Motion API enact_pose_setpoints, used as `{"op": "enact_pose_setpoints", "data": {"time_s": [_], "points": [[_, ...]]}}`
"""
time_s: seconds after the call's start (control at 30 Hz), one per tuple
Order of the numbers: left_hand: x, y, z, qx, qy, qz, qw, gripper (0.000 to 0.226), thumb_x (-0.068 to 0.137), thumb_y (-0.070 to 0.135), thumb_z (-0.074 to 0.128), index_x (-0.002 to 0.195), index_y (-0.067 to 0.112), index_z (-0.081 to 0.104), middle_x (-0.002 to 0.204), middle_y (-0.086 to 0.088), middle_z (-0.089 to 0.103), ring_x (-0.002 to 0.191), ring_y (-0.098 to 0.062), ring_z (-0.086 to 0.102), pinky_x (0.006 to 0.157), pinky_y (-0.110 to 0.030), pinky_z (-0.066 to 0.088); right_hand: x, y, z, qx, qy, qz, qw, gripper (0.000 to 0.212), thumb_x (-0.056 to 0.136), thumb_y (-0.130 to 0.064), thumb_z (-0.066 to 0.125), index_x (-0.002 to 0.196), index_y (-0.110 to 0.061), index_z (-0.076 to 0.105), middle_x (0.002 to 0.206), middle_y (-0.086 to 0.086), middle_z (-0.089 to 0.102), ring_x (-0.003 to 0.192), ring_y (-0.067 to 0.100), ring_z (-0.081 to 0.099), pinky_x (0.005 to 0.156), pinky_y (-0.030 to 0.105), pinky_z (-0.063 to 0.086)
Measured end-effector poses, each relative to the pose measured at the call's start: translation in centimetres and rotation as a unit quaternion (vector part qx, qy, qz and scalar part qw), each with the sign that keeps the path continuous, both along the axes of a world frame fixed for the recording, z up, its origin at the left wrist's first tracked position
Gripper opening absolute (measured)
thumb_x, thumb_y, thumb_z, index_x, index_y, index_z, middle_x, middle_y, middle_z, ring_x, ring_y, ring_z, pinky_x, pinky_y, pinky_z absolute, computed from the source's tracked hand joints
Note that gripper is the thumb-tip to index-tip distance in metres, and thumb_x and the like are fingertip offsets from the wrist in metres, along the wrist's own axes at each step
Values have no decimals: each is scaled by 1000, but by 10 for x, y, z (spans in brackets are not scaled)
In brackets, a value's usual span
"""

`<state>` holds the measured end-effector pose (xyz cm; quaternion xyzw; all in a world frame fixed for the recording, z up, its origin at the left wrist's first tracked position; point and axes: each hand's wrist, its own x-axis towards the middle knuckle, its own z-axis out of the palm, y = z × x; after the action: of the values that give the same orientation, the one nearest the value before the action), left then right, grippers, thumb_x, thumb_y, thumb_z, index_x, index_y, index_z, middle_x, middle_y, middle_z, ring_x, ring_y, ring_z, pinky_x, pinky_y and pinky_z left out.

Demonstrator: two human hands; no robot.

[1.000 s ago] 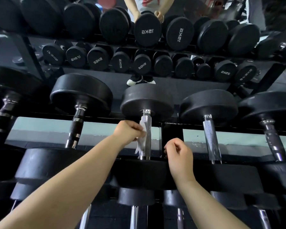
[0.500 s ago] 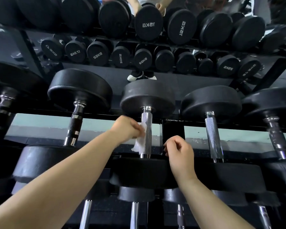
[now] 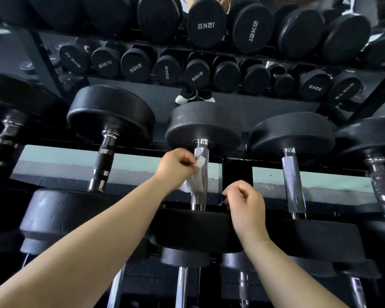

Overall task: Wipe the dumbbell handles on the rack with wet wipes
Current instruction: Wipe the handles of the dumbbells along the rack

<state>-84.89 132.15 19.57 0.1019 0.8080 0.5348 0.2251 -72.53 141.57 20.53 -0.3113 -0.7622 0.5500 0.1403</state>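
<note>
So the left hand [image 3: 176,165], pinching the wipe [image 3: 200,162], has slid up to the top of the middle handle [image 3: 198,197] on the rack [image 3: 237,172], so that one's about done; the right hand [image 3: 245,205] is curled nearby, grip unclear.

Reflected dumbbell ends [image 3: 206,25] read, reversed, 15KG, 12KG, 25KG, 20KG.

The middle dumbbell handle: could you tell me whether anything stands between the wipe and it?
Nothing visible does. The left hand holds the wet wipe directly against the middle handle; the right hand is curled lower right, beside the handle, not across it.
</note>
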Motion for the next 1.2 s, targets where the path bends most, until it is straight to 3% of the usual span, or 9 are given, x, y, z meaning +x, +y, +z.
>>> {"op": "enact_pose_setpoints", "data": {"time_s": [0.13,0.23,0.47,0.63,0.73,0.83,0.93,1.07,1.2], "points": [[6,-8,-7,84,-150,54,984,15,80,11,68,68,17,60,70,3,60,67,-11,55,66,-18,45,0,0,0,-3,-4,9,1000,20,82,-5,46,64,-3,54,57,0,46,51,4,38,45,8,33],[5,-5,-7,131,-249,97,955,14,86,11,60,73,12,58,74,-2,60,66,-14,57,60,-22,47,1,0,0,-10,-5,13,1000,22,82,-5,46,61,-8,53,57,-1,47,50,1,41,46,7,34],[9,-8,-4,-51,-289,7,956,30,90,33,55,81,4,56,74,-6,56,66,-18,54,63,-27,48,1,1,0,-15,5,18,1000,26,82,-5,46,58,-14,52,55,-1,48,53,7,41,48,11,36],[-1,5,-5,74,-330,74,938,11,93,5,46,99,1,55,82,-12,59,72,-21,55,72,-35,46,1,2,-1,-12,10,18,1000,24,82,-4,47,60,-9,53,53,-3,45,50,3,39,46,11,33],[-9,14,8,132,-324,73,934,25,93,-6,37,115,-9,50,84,-13,59,75,-21,59,70,-39,50,1,2,-1,-10,16,27,999,22,83,-2,46,63,-5,54,51,-5,44,50,3,39,46,12,32],[-15,19,16,175,-320,48,930,23,92,-12,30,93,-12,53,87,-19,55,98,-22,62,80,-14,48,0,4,-2,-11,17,29,999,22,83,-1,46,63,-4,55,46,-7,45,48,4,40,45,13,32],[-16,19,15,194,-345,57,917,28,92,-10,35,71,5,45,65,-11,41,44,1,58,44,-6,42,1,4,-4,-3,14,30,999,24,82,-2,47,61,-8,55,44,-11,48,49,3,41,46,13,33],[-20,14,4,176,-385,41,905,38,92,37,48,70,7,57,53,-5,64,58,-16,62,60,-29,49,0,4,-4,0,14,31,999,27,82,-1,47,58,-12,54,47,-13,51,51,3,43,48,12,34],[-22,15,1,144,-365,66,917,29,92,11,44,64,8,50,39,0,56,35,-11,55,54,-24,44,1,4,-4,-2,11,26,1000,26,82,-1,47,59,-11,55,46,-10,49,51,3,42,49,13,35]]}}
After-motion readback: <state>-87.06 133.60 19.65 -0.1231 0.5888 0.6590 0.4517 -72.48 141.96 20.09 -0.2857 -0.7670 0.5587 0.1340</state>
